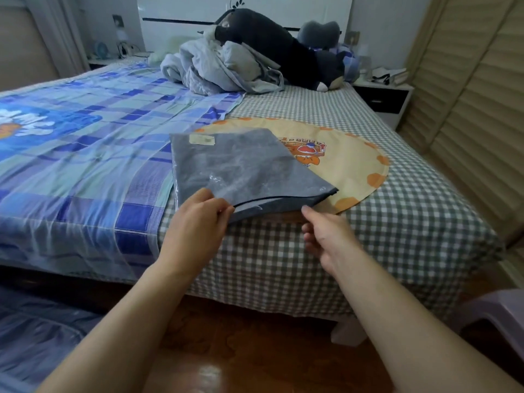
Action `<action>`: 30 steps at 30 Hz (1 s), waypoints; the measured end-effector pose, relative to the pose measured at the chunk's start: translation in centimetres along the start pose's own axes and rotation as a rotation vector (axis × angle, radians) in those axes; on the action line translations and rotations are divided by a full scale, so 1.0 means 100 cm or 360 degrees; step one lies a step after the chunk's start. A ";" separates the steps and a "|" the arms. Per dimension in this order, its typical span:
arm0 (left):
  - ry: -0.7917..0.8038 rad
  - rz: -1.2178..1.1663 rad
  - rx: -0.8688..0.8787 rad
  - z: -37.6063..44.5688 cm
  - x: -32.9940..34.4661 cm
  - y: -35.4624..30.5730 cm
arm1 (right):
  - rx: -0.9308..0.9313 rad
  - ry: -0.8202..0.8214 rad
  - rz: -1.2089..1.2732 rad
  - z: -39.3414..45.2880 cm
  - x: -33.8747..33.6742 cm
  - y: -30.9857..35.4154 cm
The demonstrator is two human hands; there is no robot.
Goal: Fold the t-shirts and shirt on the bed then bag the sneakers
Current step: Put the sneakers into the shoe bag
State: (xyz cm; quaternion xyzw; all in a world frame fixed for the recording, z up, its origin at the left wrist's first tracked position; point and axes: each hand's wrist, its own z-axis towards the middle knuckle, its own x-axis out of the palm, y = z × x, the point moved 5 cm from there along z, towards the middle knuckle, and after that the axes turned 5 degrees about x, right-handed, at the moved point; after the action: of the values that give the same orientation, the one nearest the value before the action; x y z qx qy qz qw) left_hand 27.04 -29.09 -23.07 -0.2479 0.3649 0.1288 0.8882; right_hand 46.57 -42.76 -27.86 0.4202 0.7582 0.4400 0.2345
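Observation:
A flat grey garment in a clear plastic bag (238, 168) lies near the foot of the bed, partly over a round yellow mat (351, 154). My left hand (195, 222) pinches the near edge of the plastic bag at its open end. My right hand (326, 236) hovers just below the bag's near right corner with fingers loosely curled, holding nothing. A crumpled pile of pale grey clothes (218, 66) sits at the head of the bed. No sneakers are in view.
The bed has a green checked sheet (382, 222) and a blue plaid cover (85, 143) on its left half. Dark plush toys (283, 49) lie by the headboard. A nightstand (388, 97) stands at the right, slatted doors beyond it, a purple stool (499, 316) near my right arm.

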 end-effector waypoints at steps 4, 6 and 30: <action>-0.0478 0.0305 0.0273 0.002 -0.018 -0.024 | -0.0073 -0.0131 -0.0076 0.005 -0.007 0.004; -0.0653 0.0317 0.0279 0.003 -0.026 -0.030 | -0.0122 -0.0142 -0.0163 0.007 -0.009 0.003; 0.1004 -0.0827 0.0991 -0.117 0.153 -0.469 | -0.0148 -0.0934 -0.0531 -0.169 -0.419 -0.136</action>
State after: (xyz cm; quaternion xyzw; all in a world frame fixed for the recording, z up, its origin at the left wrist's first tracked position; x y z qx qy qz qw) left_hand 50.10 -74.17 -24.86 -0.0810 0.5626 -0.2919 0.7692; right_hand 50.91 -89.62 -31.73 0.3878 0.6959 0.2899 0.5304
